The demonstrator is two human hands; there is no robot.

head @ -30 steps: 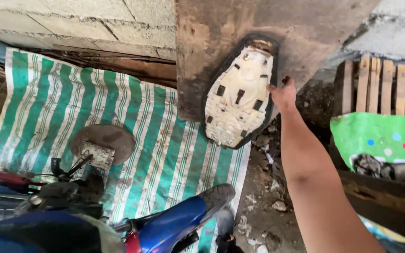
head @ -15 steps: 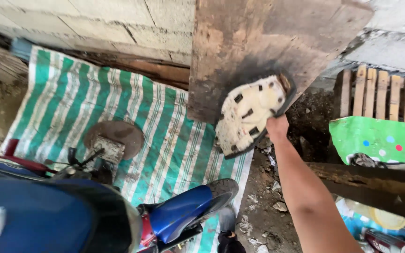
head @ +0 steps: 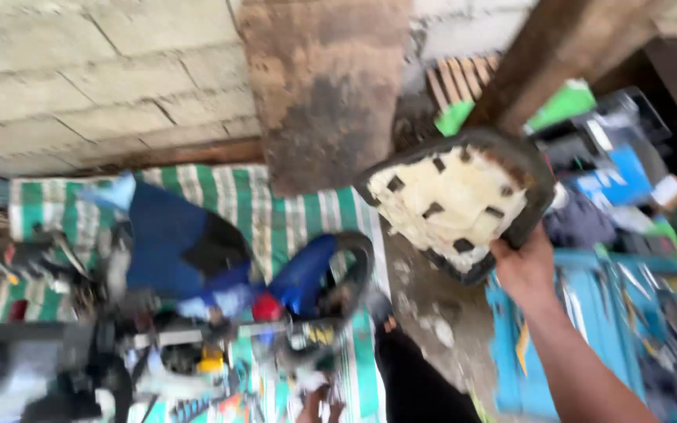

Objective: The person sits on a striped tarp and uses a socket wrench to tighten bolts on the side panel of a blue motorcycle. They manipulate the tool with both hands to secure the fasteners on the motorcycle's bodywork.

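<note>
Motorbike seat held up, underside showing

The motorbike seat (head: 456,204) is lifted in the air, tilted, its pale cream base with dark square slots facing up inside a black rim. The right hand (head: 525,270) clenches its lower edge. Below and left stands a blue motorbike (head: 197,266) on a green-striped mat (head: 276,211), a rusty board (head: 323,86) leaning on the block wall (head: 95,70); the left hand is out of sight
</note>
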